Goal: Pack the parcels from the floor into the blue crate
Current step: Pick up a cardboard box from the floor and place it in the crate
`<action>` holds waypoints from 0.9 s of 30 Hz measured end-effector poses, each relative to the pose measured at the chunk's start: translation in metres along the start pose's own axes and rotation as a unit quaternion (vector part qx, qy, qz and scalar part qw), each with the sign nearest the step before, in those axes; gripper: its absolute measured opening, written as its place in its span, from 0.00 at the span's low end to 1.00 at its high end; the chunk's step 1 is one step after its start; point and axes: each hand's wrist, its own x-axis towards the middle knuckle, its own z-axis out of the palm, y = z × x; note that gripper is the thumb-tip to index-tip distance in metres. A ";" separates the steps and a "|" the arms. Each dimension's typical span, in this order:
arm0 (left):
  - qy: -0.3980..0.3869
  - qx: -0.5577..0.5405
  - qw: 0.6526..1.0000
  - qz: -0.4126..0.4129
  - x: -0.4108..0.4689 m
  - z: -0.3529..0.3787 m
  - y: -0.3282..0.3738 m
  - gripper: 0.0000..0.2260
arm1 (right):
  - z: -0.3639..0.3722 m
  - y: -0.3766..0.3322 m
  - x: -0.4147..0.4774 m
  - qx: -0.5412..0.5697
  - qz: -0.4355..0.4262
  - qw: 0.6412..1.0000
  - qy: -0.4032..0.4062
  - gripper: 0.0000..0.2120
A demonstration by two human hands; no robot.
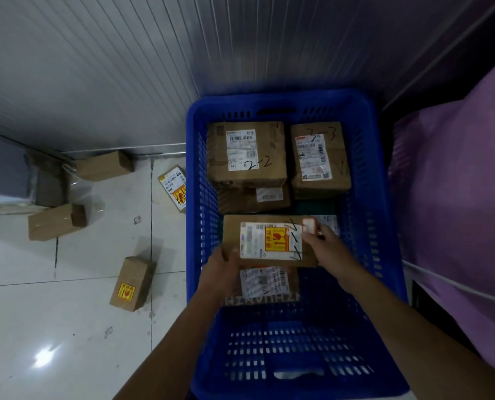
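both hands hold one cardboard parcel [269,241] over the inside of the blue crate [195,197]: the left hand [226,269] grips its near left corner and the right hand [324,245] pinches its right end. the parcel has a white label with a yellow sticker. in the far part of the crate lie a box marked 2-2 [246,153] and a box marked 3-3 [319,157]. on the tiled floor [67,327] to the left four more parcels lie apart, the nearest parcel [133,282] with a yellow sticker.
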 end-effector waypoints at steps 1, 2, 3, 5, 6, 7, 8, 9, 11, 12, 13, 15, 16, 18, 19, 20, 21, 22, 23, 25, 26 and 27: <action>0.016 0.019 1.000 0.004 0.013 0.002 0.000 0.20 | 0.006 -0.002 0.014 -0.007 -0.009 1.000 -0.004 0.22; 0.031 0.039 0.999 0.006 0.024 0.005 0.001 0.20 | 0.012 -0.002 0.027 -0.011 -0.020 1.000 -0.011 0.23; 0.044 0.066 0.997 0.007 0.036 0.008 0.002 0.18 | 0.018 -0.001 0.040 -0.013 -0.031 0.999 -0.018 0.24; 0.063 0.125 0.990 0.004 0.057 0.015 0.000 0.16 | 0.027 0.006 0.062 -0.022 -0.041 0.999 -0.027 0.24; 0.064 0.148 0.987 -0.004 0.066 0.019 -0.001 0.15 | 0.032 0.011 0.071 -0.032 -0.043 0.998 -0.026 0.24; 0.060 0.166 0.984 -0.016 0.074 0.022 -0.003 0.14 | 0.036 0.017 0.079 -0.041 -0.048 0.998 -0.022 0.24; 0.059 0.180 0.982 -0.022 0.082 0.025 -0.007 0.15 | 0.040 0.022 0.085 -0.054 -0.052 0.997 -0.019 0.23; 0.055 0.194 0.979 -0.027 0.089 0.028 -0.011 0.17 | 0.045 0.028 0.090 -0.069 -0.060 0.996 -0.016 0.23; 0.052 0.206 0.977 -0.032 0.099 0.030 -0.015 0.17 | 0.051 0.038 0.097 -0.097 -0.074 0.992 -0.009 0.22; 0.049 0.204 0.977 -0.033 0.102 0.032 -0.017 0.15 | 0.053 0.043 0.100 -0.107 -0.077 0.991 -0.006 0.21; 0.044 0.202 0.978 -0.033 0.105 0.033 -0.021 0.14 | 0.055 0.047 0.102 -0.112 -0.075 0.991 -0.005 0.20; 0.045 0.198 0.979 -0.024 0.109 0.036 -0.025 0.14 | 0.058 0.051 0.106 -0.120 -0.072 0.990 -0.003 0.20; 0.049 0.203 0.978 -0.018 0.114 0.037 -0.028 0.14 | 0.059 0.052 0.109 -0.126 -0.073 0.989 0.003 0.20; 0.064 0.216 0.974 -0.014 0.121 0.039 -0.029 0.13 | 0.061 0.049 0.115 -0.140 -0.076 0.987 0.020 0.20; 0.071 0.218 0.973 -0.013 0.124 0.039 -0.029 0.13 | 0.062 0.048 0.119 -0.144 -0.076 0.986 0.025 0.20; 0.076 0.221 0.972 -0.009 0.126 0.040 -0.030 0.13 | 0.062 0.047 0.122 -0.146 -0.073 0.986 0.026 0.20; 0.076 0.227 0.971 -0.006 0.127 0.039 -0.030 0.13 | 0.063 0.047 0.123 -0.145 -0.069 0.987 0.024 0.20; 0.076 0.230 0.970 -0.003 0.127 0.039 -0.030 0.14 | 0.063 0.047 0.123 -0.142 -0.066 0.987 0.020 0.20; 0.075 0.230 0.970 -0.002 0.126 0.039 -0.030 0.14 | 0.062 0.047 0.121 -0.138 -0.063 0.988 0.017 0.20; 0.077 0.223 0.972 -0.006 0.116 0.039 -0.027 0.15 | 0.061 0.047 0.118 -0.130 -0.058 0.990 0.016 0.19; 0.088 0.223 0.971 -0.005 0.108 0.040 -0.026 0.16 | 0.061 0.046 0.116 -0.127 -0.056 0.990 0.019 0.19; 0.109 0.227 0.968 0.006 0.098 0.042 -0.024 0.17 | 0.061 0.045 0.115 -0.126 -0.053 0.990 0.023 0.19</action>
